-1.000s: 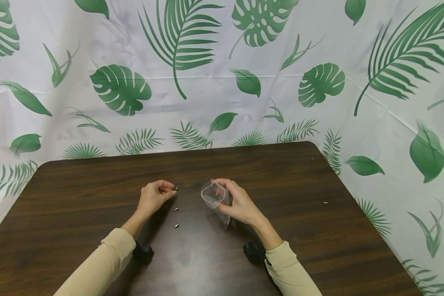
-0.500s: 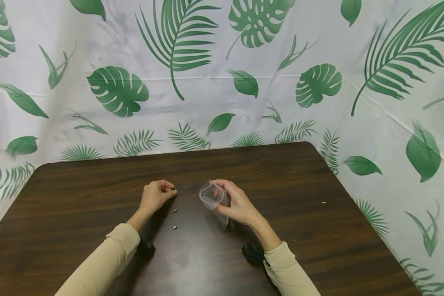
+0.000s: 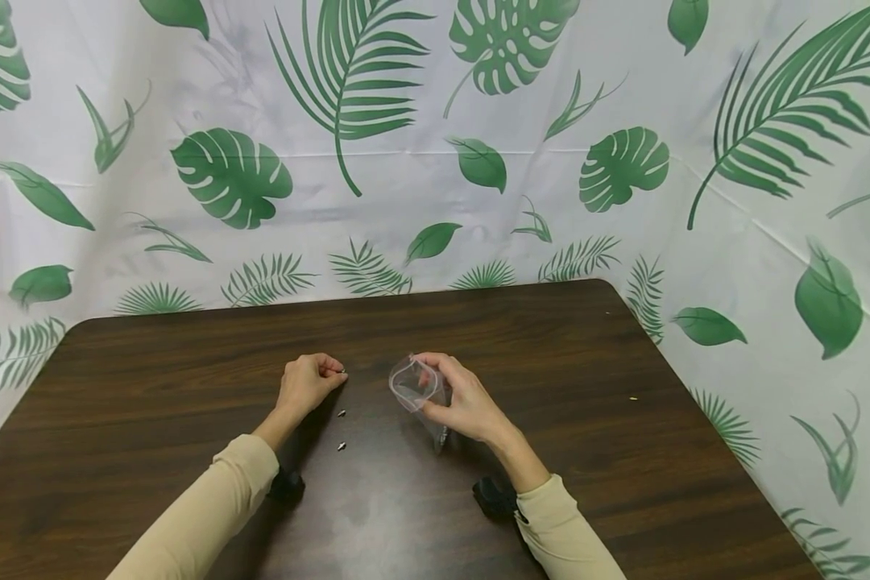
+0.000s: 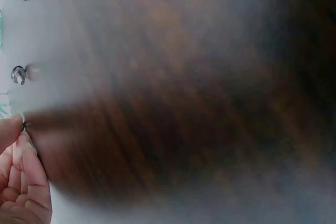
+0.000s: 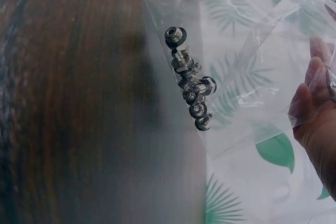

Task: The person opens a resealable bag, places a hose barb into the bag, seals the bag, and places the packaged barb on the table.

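Observation:
My left hand [image 3: 303, 391] is low over the table, thumb and fingertips pinching a small metal fitting [image 4: 23, 125] that is mostly hidden. Two more small hex-shaped metal fittings, a nearer one [image 3: 341, 445] and a farther one [image 3: 341, 413], lie in a row on the table on the near side of that hand. To the right, my right hand [image 3: 471, 405] grips a clear plastic bag [image 3: 410, 396] by its side, its mouth spread open and facing left. Several metal fittings [image 5: 191, 85] are bunched along the bag's bottom edge in the right wrist view.
The dark wood-grain table [image 3: 551, 338] fills the lower view. A tiny yellowish scrap [image 3: 633, 398] lies on its right side. White cloth with green leaves [image 3: 406, 185] hangs behind the table and on the right. Dark wrist devices show below both hands.
The fitting at my left fingertips showed more a second ago and is now mostly covered by them. Both hands have otherwise stayed almost in place; the head view has shifted slightly.

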The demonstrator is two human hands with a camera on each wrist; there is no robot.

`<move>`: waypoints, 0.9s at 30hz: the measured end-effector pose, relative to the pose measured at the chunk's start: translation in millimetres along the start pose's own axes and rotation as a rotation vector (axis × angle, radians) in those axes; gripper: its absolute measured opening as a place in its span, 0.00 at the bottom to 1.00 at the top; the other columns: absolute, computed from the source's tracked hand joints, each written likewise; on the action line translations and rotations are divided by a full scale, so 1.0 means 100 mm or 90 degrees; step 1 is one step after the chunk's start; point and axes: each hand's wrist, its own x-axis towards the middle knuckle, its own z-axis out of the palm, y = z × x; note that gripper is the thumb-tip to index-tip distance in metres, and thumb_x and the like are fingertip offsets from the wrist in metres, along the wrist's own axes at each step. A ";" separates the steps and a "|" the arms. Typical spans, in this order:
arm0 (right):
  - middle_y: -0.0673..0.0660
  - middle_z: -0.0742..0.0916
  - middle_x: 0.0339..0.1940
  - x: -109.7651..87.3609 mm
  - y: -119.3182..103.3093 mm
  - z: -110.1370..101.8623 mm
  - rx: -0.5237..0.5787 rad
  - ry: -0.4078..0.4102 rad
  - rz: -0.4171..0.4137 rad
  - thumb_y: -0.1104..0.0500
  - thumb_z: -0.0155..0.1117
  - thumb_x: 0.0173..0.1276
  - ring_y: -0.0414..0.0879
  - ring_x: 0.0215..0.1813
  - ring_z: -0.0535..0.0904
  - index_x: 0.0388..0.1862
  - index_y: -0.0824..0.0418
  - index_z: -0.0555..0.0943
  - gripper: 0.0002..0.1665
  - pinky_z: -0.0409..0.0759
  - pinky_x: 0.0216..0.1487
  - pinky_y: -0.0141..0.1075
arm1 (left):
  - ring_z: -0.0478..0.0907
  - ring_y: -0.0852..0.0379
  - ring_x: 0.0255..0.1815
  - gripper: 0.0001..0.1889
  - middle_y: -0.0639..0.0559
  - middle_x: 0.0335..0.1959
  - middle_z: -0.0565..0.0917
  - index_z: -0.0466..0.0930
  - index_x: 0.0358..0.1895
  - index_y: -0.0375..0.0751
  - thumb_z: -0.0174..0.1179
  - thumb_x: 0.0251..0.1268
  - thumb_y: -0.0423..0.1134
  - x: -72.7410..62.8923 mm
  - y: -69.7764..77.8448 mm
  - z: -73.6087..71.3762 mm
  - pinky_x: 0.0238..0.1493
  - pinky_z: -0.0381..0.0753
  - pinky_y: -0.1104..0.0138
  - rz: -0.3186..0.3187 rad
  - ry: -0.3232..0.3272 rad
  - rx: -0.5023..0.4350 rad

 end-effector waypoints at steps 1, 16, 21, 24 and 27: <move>0.56 0.79 0.39 0.00 0.00 0.00 0.001 -0.001 0.001 0.68 0.68 0.51 0.44 0.41 0.74 0.59 0.61 0.71 0.34 0.76 0.40 0.34 | 0.79 0.55 0.27 0.04 0.50 0.23 0.84 0.84 0.30 0.38 0.67 0.53 0.35 0.00 0.00 0.00 0.34 0.76 0.58 0.001 0.002 0.000; 0.56 0.79 0.39 0.01 -0.01 0.03 0.018 -0.008 0.007 0.69 0.67 0.52 0.44 0.42 0.73 0.59 0.62 0.71 0.33 0.75 0.42 0.34 | 0.77 0.57 0.24 0.03 0.50 0.21 0.83 0.84 0.27 0.38 0.65 0.53 0.34 -0.01 -0.01 -0.03 0.29 0.74 0.62 0.002 0.019 0.014; 0.55 0.79 0.40 0.01 -0.02 0.03 0.011 -0.008 0.006 0.68 0.68 0.52 0.44 0.42 0.73 0.58 0.62 0.71 0.33 0.75 0.41 0.34 | 0.77 0.58 0.22 0.04 0.49 0.21 0.84 0.84 0.27 0.36 0.65 0.53 0.34 -0.05 0.03 -0.09 0.29 0.75 0.62 0.027 0.033 -0.004; 0.55 0.79 0.40 0.01 -0.01 0.03 0.007 -0.010 0.005 0.68 0.68 0.52 0.44 0.42 0.73 0.59 0.62 0.71 0.32 0.75 0.41 0.34 | 0.78 0.59 0.23 0.04 0.49 0.23 0.84 0.84 0.28 0.37 0.64 0.54 0.35 -0.09 0.07 -0.13 0.30 0.76 0.63 0.029 0.034 -0.021; 0.55 0.79 0.40 0.01 -0.01 0.03 0.005 -0.011 0.004 0.68 0.68 0.52 0.44 0.42 0.73 0.59 0.62 0.71 0.33 0.75 0.41 0.34 | 0.78 0.62 0.23 0.04 0.49 0.24 0.85 0.84 0.30 0.37 0.64 0.55 0.36 -0.14 0.12 -0.17 0.30 0.75 0.66 0.022 0.027 -0.043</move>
